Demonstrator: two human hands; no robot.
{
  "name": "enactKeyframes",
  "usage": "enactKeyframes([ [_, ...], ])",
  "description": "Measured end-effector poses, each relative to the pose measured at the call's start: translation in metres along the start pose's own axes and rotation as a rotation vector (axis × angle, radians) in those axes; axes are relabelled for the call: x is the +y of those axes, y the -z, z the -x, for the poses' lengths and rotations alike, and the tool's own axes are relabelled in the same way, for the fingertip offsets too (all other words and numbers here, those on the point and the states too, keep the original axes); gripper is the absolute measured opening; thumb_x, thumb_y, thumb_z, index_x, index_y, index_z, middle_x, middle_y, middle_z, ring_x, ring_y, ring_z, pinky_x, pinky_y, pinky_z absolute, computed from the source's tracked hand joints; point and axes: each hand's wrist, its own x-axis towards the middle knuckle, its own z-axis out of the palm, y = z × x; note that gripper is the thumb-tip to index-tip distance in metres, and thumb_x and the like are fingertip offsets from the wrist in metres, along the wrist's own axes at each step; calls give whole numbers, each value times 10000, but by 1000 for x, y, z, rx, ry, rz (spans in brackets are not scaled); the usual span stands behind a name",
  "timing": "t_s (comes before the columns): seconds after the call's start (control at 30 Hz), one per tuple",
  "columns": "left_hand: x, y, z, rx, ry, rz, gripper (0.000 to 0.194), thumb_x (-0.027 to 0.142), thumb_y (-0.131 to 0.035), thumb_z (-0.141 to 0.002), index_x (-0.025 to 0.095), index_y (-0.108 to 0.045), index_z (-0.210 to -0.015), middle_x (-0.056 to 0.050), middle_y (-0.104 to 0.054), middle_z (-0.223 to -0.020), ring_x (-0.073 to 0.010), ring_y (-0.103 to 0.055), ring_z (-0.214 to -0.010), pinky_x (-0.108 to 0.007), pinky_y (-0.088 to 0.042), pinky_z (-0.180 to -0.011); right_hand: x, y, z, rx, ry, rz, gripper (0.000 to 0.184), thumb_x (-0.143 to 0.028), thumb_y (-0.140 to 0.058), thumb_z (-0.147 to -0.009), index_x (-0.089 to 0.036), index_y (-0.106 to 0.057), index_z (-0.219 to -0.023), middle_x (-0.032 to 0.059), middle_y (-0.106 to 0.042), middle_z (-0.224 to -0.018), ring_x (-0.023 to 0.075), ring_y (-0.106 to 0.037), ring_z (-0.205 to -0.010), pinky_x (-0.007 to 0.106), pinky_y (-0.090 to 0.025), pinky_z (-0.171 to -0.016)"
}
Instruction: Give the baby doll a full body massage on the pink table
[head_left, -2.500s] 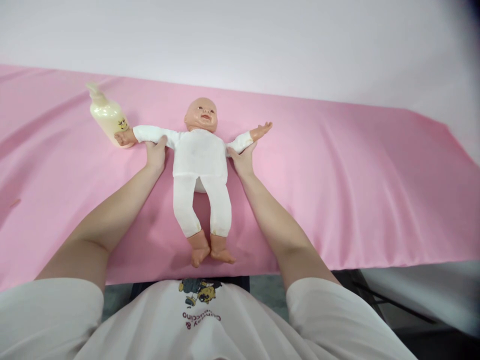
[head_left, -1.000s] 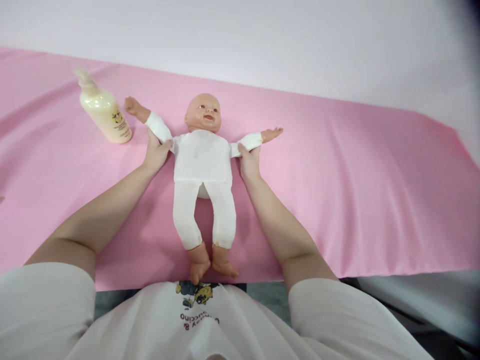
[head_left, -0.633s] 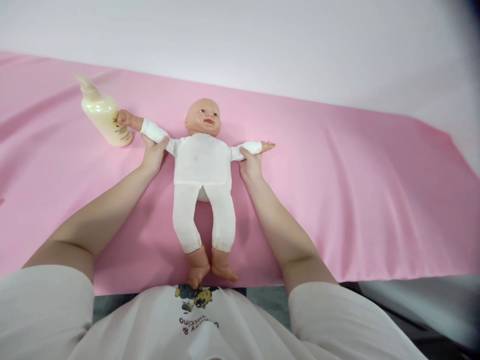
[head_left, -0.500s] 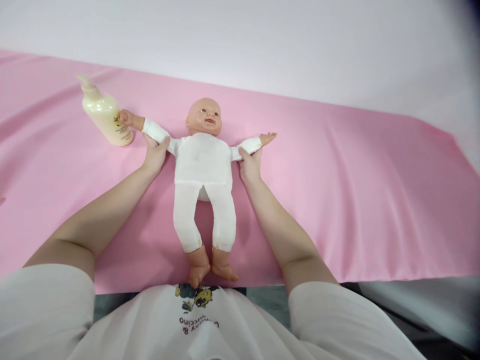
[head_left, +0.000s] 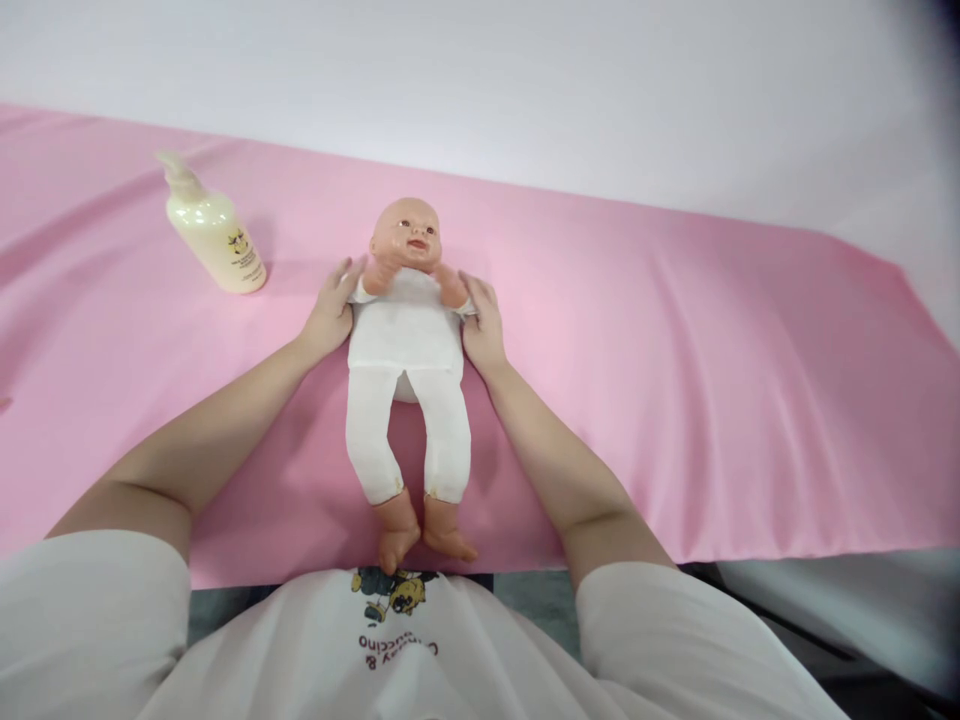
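Note:
A baby doll [head_left: 406,335] in white cloth lies on its back on the pink cover, its feet toward me. Both of its arms are bent inward, so its small hands meet near the upper chest below the chin. My left hand [head_left: 330,312] grips the doll's arm at the left side of its body, fingers behind the white sleeve. At the other side my right hand [head_left: 485,328] is closed around the other arm, fingers along its outer side. My palms and parts of the doll's sleeves are hidden from view.
A cream-coloured pump bottle [head_left: 219,245] with a cartoon label stands to the left of the doll. The pink cover [head_left: 675,400] spreads over the table, creased at the right, with its front edge close to my body. A white wall or sheet [head_left: 525,90] rises behind.
The doll's arms were stretched out sideways, with one hand in front of the bottle. My hands have moved inward and folded both arms onto its chest. The bottle's label now shows fully.

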Motion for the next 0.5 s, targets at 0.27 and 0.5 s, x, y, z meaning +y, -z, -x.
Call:
enactKeyframes([
  [0.27, 21, 4, -2, -60, 29, -77, 609, 202, -532, -899, 219, -571, -1507, -129, -572, -1529, -330, -517, -1443, -529, -374, -1275, -11, 1, -3, -44, -40, -13, 477, -204, -467, -936, -292, -653, -1367, 96, -626, -1368, 280, -556, -1353, 532, -417, -1265],
  [0.5, 14, 3, -6, 98, 195, 137, 495, 214, -637, -805, 199, -589, -1297, -103, -695, -1286, -294, -632, -1242, -489, -484, -1163, 3, -3, -1, 204, -338, -308, 451, -402, -671, -896, -269, -518, -1300, 78, -629, -1254, 252, -609, -1235, 545, -465, -1206],
])
